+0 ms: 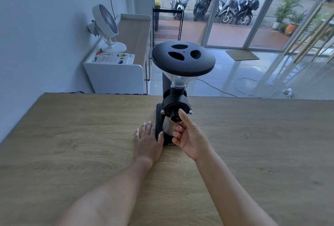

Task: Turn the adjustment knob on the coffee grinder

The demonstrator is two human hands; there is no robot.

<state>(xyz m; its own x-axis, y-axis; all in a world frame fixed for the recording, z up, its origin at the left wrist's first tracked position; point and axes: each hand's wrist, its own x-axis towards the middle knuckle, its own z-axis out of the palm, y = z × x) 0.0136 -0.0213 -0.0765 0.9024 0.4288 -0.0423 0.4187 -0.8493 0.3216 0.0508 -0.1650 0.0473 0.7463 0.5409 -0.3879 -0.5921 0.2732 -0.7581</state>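
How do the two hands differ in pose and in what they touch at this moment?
The left hand lies flat, palm down on the wooden table, fingers straight, its thumb against the coffee grinder base; the right hand is raised, palm turned sideways, fingers curled. The left hand grips nothing; the right hand's thumb sits on the adjustment knob. Both are bare and meet the grinder from the front.

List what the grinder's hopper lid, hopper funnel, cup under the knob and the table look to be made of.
Hopper lid: matte black, probably plastic; no glare.
Hopper funnel: clear plastic or glass; the background shows through.
Cup: likely brushed steel; silvery soft sheen.
Table: wood-grain top, laminate or veneer; streaked grain, low shine.
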